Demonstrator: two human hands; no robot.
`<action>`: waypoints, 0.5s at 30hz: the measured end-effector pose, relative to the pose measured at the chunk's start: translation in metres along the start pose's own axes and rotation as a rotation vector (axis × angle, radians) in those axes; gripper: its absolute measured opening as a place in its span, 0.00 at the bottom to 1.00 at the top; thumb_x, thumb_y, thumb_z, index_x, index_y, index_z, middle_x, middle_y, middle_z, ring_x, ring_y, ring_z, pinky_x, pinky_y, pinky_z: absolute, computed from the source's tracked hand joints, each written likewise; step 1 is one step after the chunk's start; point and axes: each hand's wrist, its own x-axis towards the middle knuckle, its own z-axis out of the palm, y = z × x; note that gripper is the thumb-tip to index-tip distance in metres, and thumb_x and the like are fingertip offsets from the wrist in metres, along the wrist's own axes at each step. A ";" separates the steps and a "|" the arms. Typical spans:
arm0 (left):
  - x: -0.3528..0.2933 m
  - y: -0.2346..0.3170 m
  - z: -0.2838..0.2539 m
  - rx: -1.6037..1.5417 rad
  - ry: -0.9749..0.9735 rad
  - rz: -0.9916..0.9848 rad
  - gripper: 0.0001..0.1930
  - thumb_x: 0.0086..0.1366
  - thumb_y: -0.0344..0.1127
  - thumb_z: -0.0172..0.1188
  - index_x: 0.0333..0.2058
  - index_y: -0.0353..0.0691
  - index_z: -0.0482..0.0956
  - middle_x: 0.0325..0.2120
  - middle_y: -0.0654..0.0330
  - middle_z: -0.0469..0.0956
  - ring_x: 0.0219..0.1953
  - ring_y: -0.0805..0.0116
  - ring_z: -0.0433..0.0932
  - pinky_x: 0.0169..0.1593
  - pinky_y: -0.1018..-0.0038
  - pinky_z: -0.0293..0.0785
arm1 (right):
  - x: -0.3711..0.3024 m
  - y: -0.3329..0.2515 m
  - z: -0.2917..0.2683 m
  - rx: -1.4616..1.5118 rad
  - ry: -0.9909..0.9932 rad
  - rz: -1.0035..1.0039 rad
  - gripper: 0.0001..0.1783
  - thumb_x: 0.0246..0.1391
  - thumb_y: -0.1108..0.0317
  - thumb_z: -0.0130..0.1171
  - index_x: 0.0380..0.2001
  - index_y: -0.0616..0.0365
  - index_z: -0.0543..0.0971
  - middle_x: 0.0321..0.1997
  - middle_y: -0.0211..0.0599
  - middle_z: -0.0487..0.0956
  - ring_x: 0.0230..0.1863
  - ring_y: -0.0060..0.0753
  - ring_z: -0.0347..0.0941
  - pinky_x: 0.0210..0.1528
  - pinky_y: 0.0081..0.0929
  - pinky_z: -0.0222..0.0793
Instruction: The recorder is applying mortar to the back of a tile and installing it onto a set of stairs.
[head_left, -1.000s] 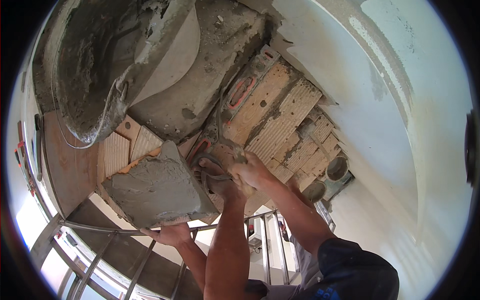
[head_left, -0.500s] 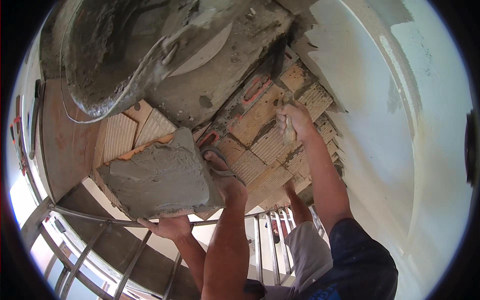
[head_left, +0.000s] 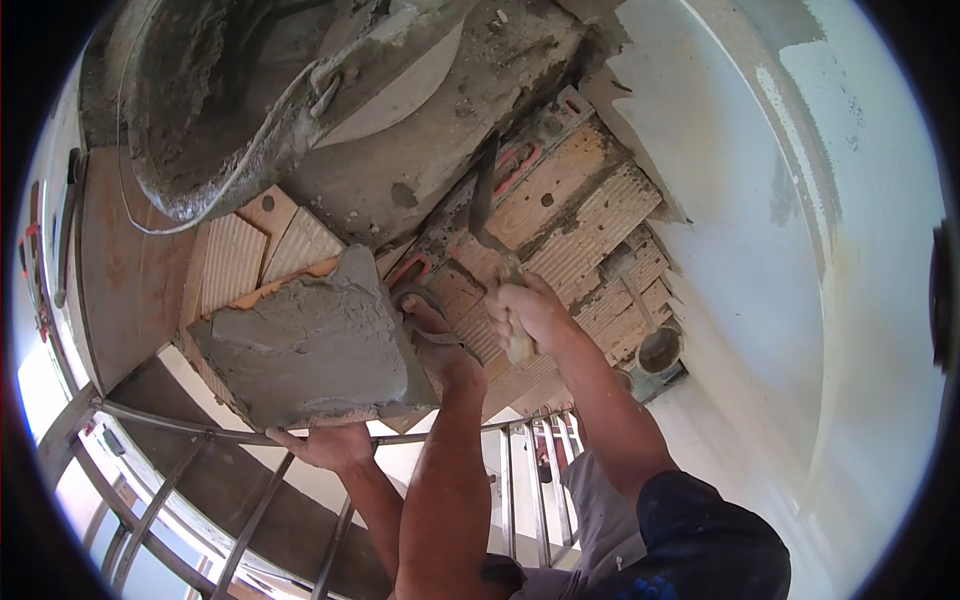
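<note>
My right hand (head_left: 530, 315) is closed round the handle of a trowel (head_left: 482, 205), its narrow blade pointing away from me above the tiled step. At the lower left, my left hand (head_left: 338, 447) grips the near edge of a tile (head_left: 230, 398), with its fingers partly hidden beneath. Thick grey mortar (head_left: 310, 345) covers most of the tile's upper face. My bare leg and sandalled foot (head_left: 435, 325) stand between the hands, the foot close beside the mortar.
A large bucket (head_left: 215, 190) smeared with mortar stands at the upper left, its wire handle hanging down. Several ribbed tiles (head_left: 235, 262) lie below it. A spirit level (head_left: 550, 130) with red-rimmed openings lies along the step. Metal railing (head_left: 250, 525) runs nearby; a round cup (head_left: 659, 350) sits at right.
My right hand has drawn the trowel left and nearer to me, off the wood-look tiles. The round cup at the right has come into view. My left hand keeps its grip on the tile.
</note>
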 end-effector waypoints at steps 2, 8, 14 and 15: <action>0.002 -0.003 -0.007 -0.023 -0.071 -0.037 0.48 0.64 0.66 0.60 0.71 0.37 0.57 0.70 0.53 0.60 0.70 0.52 0.60 0.69 0.46 0.59 | -0.011 0.008 -0.005 0.028 -0.058 0.042 0.03 0.55 0.70 0.55 0.31 0.55 0.71 0.21 0.28 0.70 0.19 0.25 0.68 0.18 0.31 0.69; -0.001 0.004 -0.003 -0.030 -0.068 -0.015 0.49 0.64 0.67 0.60 0.71 0.37 0.55 0.71 0.52 0.59 0.71 0.50 0.59 0.70 0.45 0.57 | -0.016 -0.029 0.056 0.516 -0.352 0.010 0.07 0.61 0.66 0.56 0.29 0.51 0.71 0.20 0.23 0.70 0.19 0.21 0.68 0.21 0.28 0.70; 0.004 -0.018 -0.008 -0.039 -0.003 0.034 0.49 0.65 0.66 0.59 0.72 0.37 0.53 0.72 0.51 0.56 0.72 0.49 0.56 0.72 0.43 0.53 | -0.036 -0.035 0.120 0.459 -0.123 0.021 0.11 0.66 0.64 0.54 0.27 0.47 0.68 0.20 0.19 0.68 0.19 0.19 0.67 0.27 0.25 0.73; 0.001 -0.016 -0.009 -0.042 0.001 0.028 0.49 0.65 0.66 0.59 0.72 0.37 0.53 0.72 0.51 0.56 0.72 0.49 0.56 0.72 0.43 0.53 | -0.052 -0.033 0.129 0.431 -0.140 0.043 0.11 0.66 0.64 0.55 0.27 0.47 0.68 0.20 0.20 0.68 0.19 0.19 0.67 0.25 0.26 0.72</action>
